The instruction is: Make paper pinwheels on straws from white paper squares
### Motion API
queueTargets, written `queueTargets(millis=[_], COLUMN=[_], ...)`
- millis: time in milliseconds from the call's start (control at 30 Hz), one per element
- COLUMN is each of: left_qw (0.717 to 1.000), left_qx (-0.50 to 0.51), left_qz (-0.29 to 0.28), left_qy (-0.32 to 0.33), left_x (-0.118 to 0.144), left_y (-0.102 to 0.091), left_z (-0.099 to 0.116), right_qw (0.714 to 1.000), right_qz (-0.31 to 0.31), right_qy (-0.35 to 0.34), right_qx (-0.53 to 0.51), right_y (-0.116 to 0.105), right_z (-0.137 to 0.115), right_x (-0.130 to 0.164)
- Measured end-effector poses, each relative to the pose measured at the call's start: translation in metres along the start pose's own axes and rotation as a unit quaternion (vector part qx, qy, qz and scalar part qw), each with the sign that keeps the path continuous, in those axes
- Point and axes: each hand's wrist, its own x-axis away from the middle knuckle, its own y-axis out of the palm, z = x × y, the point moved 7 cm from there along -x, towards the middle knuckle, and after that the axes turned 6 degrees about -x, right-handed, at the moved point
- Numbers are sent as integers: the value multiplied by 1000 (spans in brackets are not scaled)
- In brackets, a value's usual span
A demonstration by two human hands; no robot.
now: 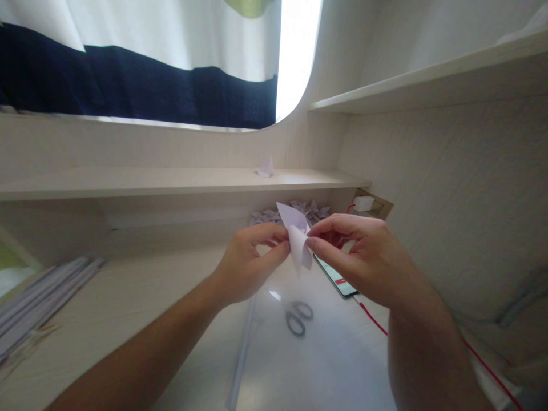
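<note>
Between my two hands, above the desk, is a small piece of folded white paper (299,242) with a pointed top corner and a curled flap. My left hand (252,260) pinches its left side between thumb and fingers. On the opposite side, my right hand (357,251) grips the paper's edge with thumb and forefinger. Beneath the hands lies a pair of scissors (296,322) with dark handles. A phone (338,279) with a lit screen rests partly hidden under my right hand.
Folded paper pieces (314,210) are piled at the back under a shelf (180,181). One folded paper figure (266,167) stands on that shelf. Paper stacks (47,299) lie at left, a clear strip (240,357) in front. A red cable (372,318) runs from the phone rightward.
</note>
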Motion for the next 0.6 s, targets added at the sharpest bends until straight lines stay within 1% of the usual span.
queueTargets(millis=[167,367,600], left_qw=[1000,999,1000], left_qx=[-2,-31,-27], left_qz=[-2,5,5], left_qy=[1,19,14], left_x=[0,2,0], left_y=[0,-2,-2], left_z=[1,2,1], right_qw=[1000,1000,1000], right_qz=[-6,2,-2], right_qy=[2,12,11], right_qx=[3,11,7], right_y=[2,1,2], right_z=[-2,-1,-1], right_x=[0,0,0])
